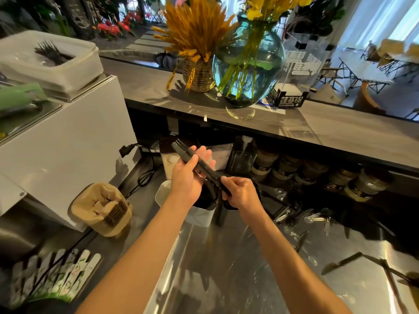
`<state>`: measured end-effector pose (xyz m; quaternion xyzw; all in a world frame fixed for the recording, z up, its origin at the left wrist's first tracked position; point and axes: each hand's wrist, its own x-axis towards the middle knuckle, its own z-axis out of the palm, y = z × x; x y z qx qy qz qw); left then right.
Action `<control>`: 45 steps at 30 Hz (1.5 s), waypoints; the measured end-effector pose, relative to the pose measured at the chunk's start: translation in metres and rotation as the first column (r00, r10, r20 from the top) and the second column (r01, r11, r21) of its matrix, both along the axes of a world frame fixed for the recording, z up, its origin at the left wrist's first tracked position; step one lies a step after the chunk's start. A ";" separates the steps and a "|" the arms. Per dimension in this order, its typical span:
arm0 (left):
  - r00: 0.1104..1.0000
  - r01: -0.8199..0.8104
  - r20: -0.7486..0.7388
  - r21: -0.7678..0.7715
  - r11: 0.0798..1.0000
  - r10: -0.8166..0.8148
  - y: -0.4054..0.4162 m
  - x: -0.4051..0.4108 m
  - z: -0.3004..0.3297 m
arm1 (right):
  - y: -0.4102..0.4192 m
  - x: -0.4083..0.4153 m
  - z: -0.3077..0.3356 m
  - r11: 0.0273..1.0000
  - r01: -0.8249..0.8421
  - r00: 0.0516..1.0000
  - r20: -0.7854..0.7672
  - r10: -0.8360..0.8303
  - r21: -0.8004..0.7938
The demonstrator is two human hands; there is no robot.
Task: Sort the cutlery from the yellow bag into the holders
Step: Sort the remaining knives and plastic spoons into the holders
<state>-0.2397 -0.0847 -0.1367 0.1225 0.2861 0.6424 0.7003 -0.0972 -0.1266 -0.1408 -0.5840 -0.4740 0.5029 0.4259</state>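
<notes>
Currently holding a bundle of black forks point(199, 165) over the holders, tines pointing up-left. Left hand point(188, 175) cradling the upper part, thumb across the top, fingers point(205, 152) mostly straight behind the bundle. Right hand point(240, 191) clenched around the handle ends. White holder point(199, 215) directly below on the steel bench point(226, 257), black holder point(231, 206) touching its right side. Loose clear spoons point(315, 217) and dark cutlery point(342, 262) scattered on bench to the right. No yellow bag in view.
</notes>
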 end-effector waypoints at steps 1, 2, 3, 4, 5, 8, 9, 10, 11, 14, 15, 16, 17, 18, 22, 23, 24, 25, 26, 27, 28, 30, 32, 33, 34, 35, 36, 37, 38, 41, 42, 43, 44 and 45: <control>0.999 0.022 -0.028 -0.012 1.000 -0.022 -0.001 -0.002 -0.001 | 0.001 0.001 -0.002 0.999 0.031 1.000 0.002 -0.031 -0.012; 0.997 0.041 -0.058 -0.022 0.999 -0.043 -0.003 -0.003 -0.001 | 0.001 0.001 -0.002 0.998 0.053 0.998 0.017 -0.052 -0.015; 0.994 0.058 -0.091 -0.031 0.998 -0.061 -0.004 -0.005 -0.001 | 0.001 0.002 -0.003 0.998 0.065 0.997 0.033 -0.064 -0.010; 0.990 0.073 -0.122 -0.036 0.997 -0.077 -0.005 -0.006 -0.001 | 0.001 0.003 -0.004 0.997 0.074 0.996 0.044 -0.074 -0.002; 0.985 0.086 -0.149 -0.035 0.996 -0.090 -0.006 -0.008 -0.001 | 0.001 0.004 -0.005 0.996 0.085 0.995 0.046 -0.085 0.004; 0.974 0.106 -0.197 -0.026 0.994 -0.109 -0.007 -0.010 -0.002 | 0.001 0.006 -0.006 0.992 0.130 0.992 0.006 -0.129 -0.004; 0.971 0.104 -0.216 -0.029 0.994 -0.107 -0.008 -0.011 -0.001 | 0.001 0.006 -0.006 0.991 0.132 0.991 -0.015 -0.132 -0.009; 0.966 0.098 -0.236 -0.036 0.995 -0.103 -0.008 -0.011 -0.002 | 0.001 0.006 -0.006 0.992 0.126 0.991 -0.035 -0.126 -0.014; 0.962 0.090 -0.255 -0.044 0.995 -0.098 -0.007 -0.012 -0.003 | 0.001 0.006 -0.006 0.993 0.114 0.992 -0.052 -0.115 -0.018; 0.956 0.068 -0.281 -0.069 0.995 -0.085 -0.003 -0.014 -0.006 | -0.001 0.007 -0.006 0.998 0.061 0.994 -0.086 -0.061 -0.008; 0.954 0.056 -0.290 -0.078 0.995 -0.077 -0.001 -0.013 -0.007 | -0.001 0.008 -0.006 0.999 0.036 0.994 -0.102 -0.036 -0.007; 0.952 0.047 -0.298 -0.086 0.995 -0.070 -0.001 -0.012 -0.007 | -0.001 0.008 -0.006 1.000 0.003 0.993 -0.120 -0.004 -0.008; 0.953 0.039 -0.297 -0.092 0.995 -0.065 -0.002 -0.011 -0.006 | -0.001 0.009 -0.006 0.999 -0.032 0.990 -0.141 0.031 -0.010; 0.957 0.033 -0.285 -0.095 0.995 -0.059 -0.002 -0.009 -0.005 | -0.001 0.009 -0.005 0.998 -0.059 0.985 -0.160 0.058 -0.007; 0.977 -0.021 -0.211 -0.140 0.990 -0.009 0.004 -0.012 -0.005 | 0.000 0.013 -0.005 1.000 -0.002 0.992 -0.130 0.005 0.023; 0.981 -0.042 -0.193 -0.158 0.987 0.011 0.007 -0.015 -0.004 | 0.001 0.016 -0.006 0.999 0.030 0.993 -0.119 -0.028 0.021; 0.987 -0.060 -0.160 -0.175 0.983 0.032 0.009 -0.019 -0.002 | 0.001 0.019 -0.007 0.998 0.060 0.991 -0.117 -0.058 0.011; 0.993 -0.072 -0.109 -0.187 0.980 0.052 0.010 -0.023 0.002 | 0.001 0.023 -0.007 0.996 0.084 0.989 -0.119 -0.084 -0.005; 0.995 -0.087 -0.067 -0.189 0.978 0.075 0.012 -0.028 0.006 | 0.001 0.026 -0.009 0.994 0.103 0.986 -0.130 -0.106 -0.026; 0.994 -0.107 -0.034 -0.180 0.978 0.103 0.015 -0.033 0.008 | 0.001 0.030 -0.009 0.992 0.122 0.981 -0.150 -0.127 -0.043; 0.991 -0.134 -0.020 -0.172 0.976 0.133 0.019 -0.040 0.009 | 0.001 0.033 -0.010 0.988 0.147 0.972 -0.180 -0.154 -0.054; 0.982 -0.189 -0.010 -0.174 0.966 0.190 0.026 -0.053 0.004 | 0.003 0.040 -0.012 0.970 0.234 0.943 -0.228 -0.242 -0.063; 0.974 -0.221 -0.004 -0.206 0.953 0.225 0.030 -0.063 -0.002 | 0.006 0.044 -0.012 0.950 0.311 0.935 -0.169 -0.311 -0.027; 0.973 -0.225 0.001 -0.229 0.947 0.231 0.031 -0.065 -0.005 | 0.007 0.044 -0.011 0.951 0.310 0.947 -0.092 -0.307 0.017; 0.974 -0.221 -0.011 -0.251 0.942 0.226 0.031 -0.067 -0.007 | 0.009 0.044 -0.009 0.959 0.272 0.961 0.017 -0.274 0.074; 0.978 -0.208 -0.029 -0.265 0.942 0.208 0.030 -0.067 -0.008 | 0.011 0.042 -0.006 0.971 0.200 0.963 0.154 -0.220 0.135; 0.982 -0.191 -0.053 -0.271 0.943 0.184 0.028 -0.067 -0.008 | 0.013 0.040 -0.001 0.977 0.106 0.939 0.304 -0.159 0.183; 0.985 -0.172 -0.066 -0.274 0.946 0.160 0.027 -0.067 -0.009 | 0.016 0.037 0.005 0.978 0.010 0.893 0.437 -0.103 0.210; 0.987 -0.156 -0.074 -0.277 0.948 0.140 0.026 -0.066 -0.009 | 0.019 0.035 0.011 0.973 -0.065 0.843 0.533 -0.066 0.223; 0.992 -0.123 -0.076 -0.285 0.951 0.105 0.023 -0.068 -0.010 | 0.030 0.030 0.027 0.962 -0.183 0.725 0.688 -0.007 0.203; 0.993 -0.113 -0.075 -0.287 0.951 0.095 0.023 -0.068 -0.010 | 0.033 0.027 0.030 0.960 -0.210 0.682 0.732 0.007 0.187; 0.994 -0.104 -0.072 -0.288 0.952 0.086 0.022 -0.069 -0.010 | 0.036 0.023 0.032 0.954 -0.239 0.647 0.762 0.020 0.178; 0.994 -0.096 -0.069 -0.289 0.952 0.079 0.022 -0.069 -0.010 | 0.039 0.019 0.032 0.949 -0.269 0.633 0.773 0.044 0.166; 0.995 -0.090 -0.067 -0.289 0.953 0.073 0.022 -0.068 -0.011 | 0.041 0.014 0.032 0.945 -0.296 0.630 0.771 0.086 0.137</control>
